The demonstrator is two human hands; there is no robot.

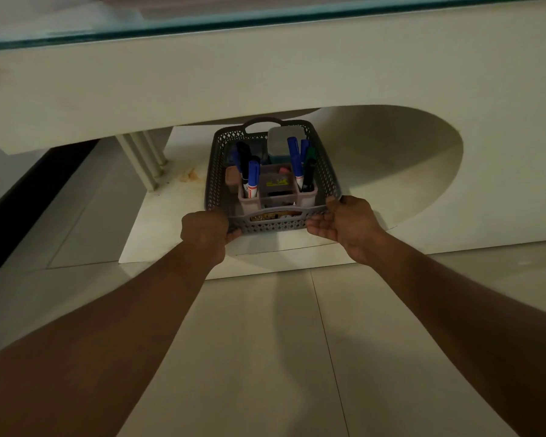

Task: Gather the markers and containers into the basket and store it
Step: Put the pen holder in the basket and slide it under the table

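Observation:
A grey perforated basket rests on the white lower shelf under the table. Inside it stands a pink divided organiser with blue markers on its left side and blue, green and black markers on its right. A pale lidded container sits at the basket's back. My left hand is curled around the basket's near left corner. My right hand grips the near right corner, thumb on the rim.
A glass table top and a thick white apron hang over the shelf. A ribbed white leg stands left of the basket, with a brownish stain beside it. A curved white panel closes the right side. Tiled floor lies below.

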